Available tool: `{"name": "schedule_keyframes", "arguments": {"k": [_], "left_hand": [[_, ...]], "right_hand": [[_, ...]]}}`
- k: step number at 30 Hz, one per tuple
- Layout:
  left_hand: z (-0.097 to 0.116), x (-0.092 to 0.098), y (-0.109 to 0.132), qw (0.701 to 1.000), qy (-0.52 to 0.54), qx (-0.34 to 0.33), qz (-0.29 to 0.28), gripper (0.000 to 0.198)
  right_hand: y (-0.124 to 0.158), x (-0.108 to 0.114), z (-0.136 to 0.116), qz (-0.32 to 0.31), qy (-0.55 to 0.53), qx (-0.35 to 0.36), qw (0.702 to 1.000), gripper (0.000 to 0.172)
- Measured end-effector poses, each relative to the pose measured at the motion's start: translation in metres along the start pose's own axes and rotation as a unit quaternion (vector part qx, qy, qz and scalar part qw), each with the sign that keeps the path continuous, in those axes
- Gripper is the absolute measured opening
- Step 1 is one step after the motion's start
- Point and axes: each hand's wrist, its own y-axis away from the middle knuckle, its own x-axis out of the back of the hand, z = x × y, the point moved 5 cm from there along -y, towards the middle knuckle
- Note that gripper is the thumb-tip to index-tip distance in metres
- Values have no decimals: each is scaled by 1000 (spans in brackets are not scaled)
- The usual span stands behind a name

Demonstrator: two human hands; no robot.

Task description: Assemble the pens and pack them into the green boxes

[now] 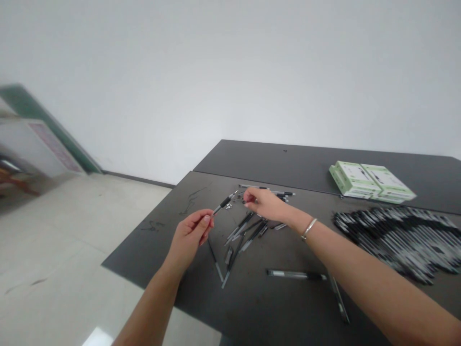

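My left hand (192, 231) pinches the rear of a pen (224, 203) with a black grip, its bare tip pointing up and to the right. Just right of that tip is my right hand (264, 202), wearing a silver bracelet (309, 229) at the wrist. Its fingers are curled together over the pen parts, and whatever they hold is hidden. Below the hands lie several loose pen parts (247, 230), barrels and dark refills among them. Small clear and metal bits (228, 206) lie close behind the held pen.
A large pile of pens (399, 240) covers the table's right side. Green and white boxes (372, 180) are stacked behind it. Nearer me lie a capped pen (295, 274) and another pen (339, 300). The dark table (151, 250) ends at the left above a pale floor.
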Motion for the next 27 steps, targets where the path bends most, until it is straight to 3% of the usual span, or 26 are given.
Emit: {"name": "schedule_keyframes", "arguments": {"k": [5,11,15,21,27], "left_hand": [[1,-1,0,1000,-1,-3,14,28],[-2,-6,1,1000,-6,14,13,33],[-3,-3,0,1000,-6,19,22,33],[-1,-1,3,1000,1,12,19,32],[1,-8,5,1000,14,16,19,33]], "right_hand": [[10,2,13,-27,22,-21,999,9],[-15,-5,-19,1,55,19,998,20],[-38,-18,-37,-9,69,28,997,18],[-43,-32,-39,-44,98,21,994,17],[-41,-27,-42,-55,72,5,996,13]]}}
